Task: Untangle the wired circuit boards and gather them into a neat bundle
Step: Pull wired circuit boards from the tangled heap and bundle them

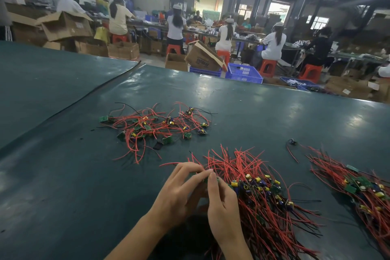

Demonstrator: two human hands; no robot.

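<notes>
Fingertips of left hand point(179, 190), right hand point(221, 205) pinch circuit board point(205, 180) beside bundle point(263, 196).

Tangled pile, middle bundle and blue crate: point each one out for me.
tangled pile point(155, 126), head view, on its middle red wires.
middle bundle point(256, 184), head view, on its yellow capacitors.
blue crate point(243, 74), head view, on its front wall.

Green table point(274, 101), tangle point(156, 126), middle bundle point(263, 192), right bundle point(363, 188)

The left hand point(179, 193) and right hand point(222, 205) are bare, like the forearms, nails short.
</notes>
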